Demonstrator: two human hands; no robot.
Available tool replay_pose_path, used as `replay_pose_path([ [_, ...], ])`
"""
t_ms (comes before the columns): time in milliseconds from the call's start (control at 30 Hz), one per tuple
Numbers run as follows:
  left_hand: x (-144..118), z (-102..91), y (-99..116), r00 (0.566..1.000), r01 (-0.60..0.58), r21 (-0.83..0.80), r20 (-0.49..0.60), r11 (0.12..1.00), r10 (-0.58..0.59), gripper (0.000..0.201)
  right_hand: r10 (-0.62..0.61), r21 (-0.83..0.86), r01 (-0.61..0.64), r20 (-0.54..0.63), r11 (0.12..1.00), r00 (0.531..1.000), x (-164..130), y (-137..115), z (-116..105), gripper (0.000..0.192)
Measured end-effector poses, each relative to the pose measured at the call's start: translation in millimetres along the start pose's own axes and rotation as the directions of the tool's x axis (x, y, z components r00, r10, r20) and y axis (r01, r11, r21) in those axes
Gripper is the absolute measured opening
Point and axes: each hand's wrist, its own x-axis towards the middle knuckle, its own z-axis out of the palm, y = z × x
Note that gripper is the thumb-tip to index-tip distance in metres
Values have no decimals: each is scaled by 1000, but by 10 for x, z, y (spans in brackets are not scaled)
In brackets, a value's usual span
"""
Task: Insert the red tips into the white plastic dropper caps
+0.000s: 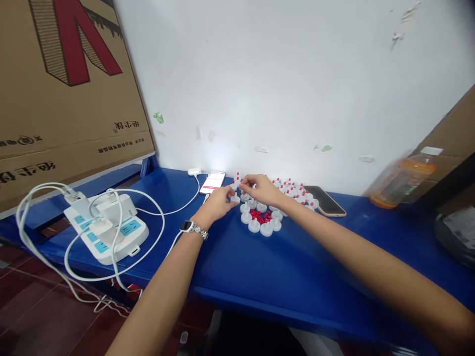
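Mid-assembly — my left hand (218,201) pinching white cap (235,199), right hand (260,188) pinching red piece; next, seat it squarely.

- Blue table (260,267) pushed against white scuffed wall (282,74).
- Left of table, large cardboard box (63,84) leaning.
- Below table, dark red tiled floor (33,316).

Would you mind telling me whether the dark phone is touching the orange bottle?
Apart. The head view shows bare blue table between the dark phone and the orange bottle.
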Motion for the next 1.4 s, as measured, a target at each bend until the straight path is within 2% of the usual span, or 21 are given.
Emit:
replay_pose_path([
  [133,8,92,37,999,22,-75,46,997,-18,25,37,-69,-40,-41,997,998,40,150,-26,15],
  [267,10,55,46,995,15,-181,102,983,3,29,78,-223,-95,-85,970,993,254,241,36,14],
  [400,17,-28,-4,1000,-2,-142,-2,990,2,19,97,-392,-90,-4,916,995,534,248,205,23],
  [500,27,-35,-41,999,25,-59,-44,998,-27,7,123,-447,-96,33,889,992,673,222,306,12],
  [600,25,-6,-60,998,43,-36,-45,998,-44,3,131,-419,-114,11,901,991,693,195,309,6],
  [700,6,34,-33,995,34,-14,-98,999,-36,17,123,-284,-127,-30,951,992,556,170,200,7],
  [767,-12,61,25,983,-14,-11,-181,1000,12,39,131,-65,-135,-70,989,989,371,149,91,9],
  [833,-30,88,116,965,-98,-38,-248,994,86,58,140,145,-122,-123,982,982,126,126,-10,16],
  [900,-47,115,228,960,-187,-101,-231,977,159,65,134,265,-85,-175,960,975,-142,105,-80,23],
  [967,-64,145,347,961,-250,-173,-163,953,223,59,139,359,-60,-199,932,970,-394,92,-110,29],
  [1033,-83,177,457,955,-295,-226,-108,928,278,48,163,370,-65,-239,927,957,-597,88,-108,32],
  [1133,-109,213,574,936,-353,-267,-115,897,334,35,174,214,-106,-328,971,928,-780,75,-75,36],
  [1233,-126,209,628,921,-390,-262,-124,883,370,35,136,113,-102,-347,988,928,-840,27,-55,41],
  [1400,-144,151,668,896,-442,-185,-125,878,425,33,107,91,-81,-335,993,936,-834,-74,-97,43],
])
